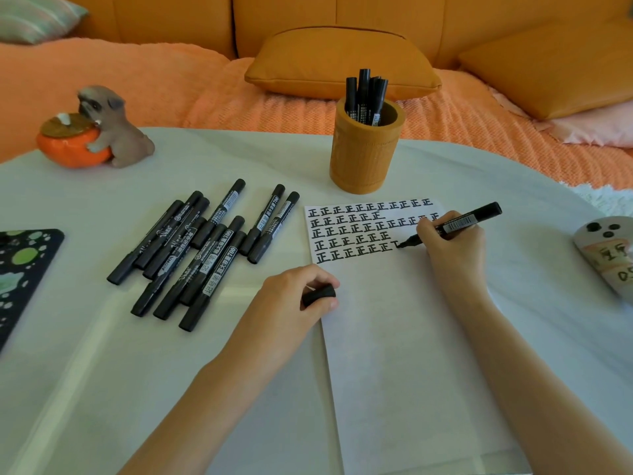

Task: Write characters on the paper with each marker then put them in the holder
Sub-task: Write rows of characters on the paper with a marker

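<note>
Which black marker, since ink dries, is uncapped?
The black marker in the right hand, bare tip on the white paper; the piled markers are capped.

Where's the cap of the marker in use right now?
Head view: the cap is pinched in the left hand, at the left edge of the paper, right of the loose markers.

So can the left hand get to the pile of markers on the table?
Probably yes. The pile of markers lies just beside the left hand, with nothing between them. But that hand holds a cap, so gripping one looks awkward.
</note>
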{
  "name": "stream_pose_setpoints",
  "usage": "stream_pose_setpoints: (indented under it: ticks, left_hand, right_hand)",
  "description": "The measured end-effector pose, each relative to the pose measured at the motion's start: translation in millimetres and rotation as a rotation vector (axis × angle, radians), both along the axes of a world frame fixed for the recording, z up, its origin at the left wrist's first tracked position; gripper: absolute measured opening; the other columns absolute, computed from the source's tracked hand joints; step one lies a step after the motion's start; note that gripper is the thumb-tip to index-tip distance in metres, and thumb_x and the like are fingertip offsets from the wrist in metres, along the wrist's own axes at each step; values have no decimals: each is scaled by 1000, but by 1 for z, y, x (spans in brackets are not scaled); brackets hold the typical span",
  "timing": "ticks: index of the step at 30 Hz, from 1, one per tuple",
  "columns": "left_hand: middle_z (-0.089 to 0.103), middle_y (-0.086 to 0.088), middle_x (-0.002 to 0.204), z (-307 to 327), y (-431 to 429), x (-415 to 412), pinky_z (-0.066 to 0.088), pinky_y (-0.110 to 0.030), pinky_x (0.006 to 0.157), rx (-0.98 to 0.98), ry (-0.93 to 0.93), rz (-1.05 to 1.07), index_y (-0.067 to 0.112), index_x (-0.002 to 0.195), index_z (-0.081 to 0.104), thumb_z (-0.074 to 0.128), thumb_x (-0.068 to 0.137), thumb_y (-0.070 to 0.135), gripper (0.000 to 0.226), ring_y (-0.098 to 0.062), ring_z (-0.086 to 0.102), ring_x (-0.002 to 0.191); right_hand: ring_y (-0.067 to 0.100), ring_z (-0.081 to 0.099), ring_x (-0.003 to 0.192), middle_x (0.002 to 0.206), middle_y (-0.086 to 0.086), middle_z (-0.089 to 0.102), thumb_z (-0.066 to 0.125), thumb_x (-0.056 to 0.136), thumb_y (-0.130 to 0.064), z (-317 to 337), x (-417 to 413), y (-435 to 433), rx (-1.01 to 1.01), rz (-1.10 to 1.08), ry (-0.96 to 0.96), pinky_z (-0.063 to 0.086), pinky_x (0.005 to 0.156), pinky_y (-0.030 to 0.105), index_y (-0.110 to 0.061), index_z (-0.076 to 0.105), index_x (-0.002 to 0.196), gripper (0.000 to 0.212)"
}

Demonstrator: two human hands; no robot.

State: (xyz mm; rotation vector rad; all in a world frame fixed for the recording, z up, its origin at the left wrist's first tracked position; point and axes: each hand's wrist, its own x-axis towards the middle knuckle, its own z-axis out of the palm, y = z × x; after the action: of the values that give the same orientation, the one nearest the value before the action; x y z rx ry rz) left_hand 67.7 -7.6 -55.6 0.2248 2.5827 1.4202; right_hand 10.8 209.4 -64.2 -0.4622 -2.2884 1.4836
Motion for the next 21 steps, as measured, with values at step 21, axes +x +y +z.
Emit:
stream_pose_setpoints:
  ticks: [21]
  left_hand:
    - [68, 17, 92, 1, 0, 1, 45, -7, 74, 7, -4, 6, 32, 93, 66, 68, 83, 19, 16, 4, 62, 85]
  right_hand:
    - [13, 29, 53, 61, 5, 37, 60, 85, -17, 0, 1, 1, -65, -6, 1, 23, 44, 20, -5, 47, 71, 23]
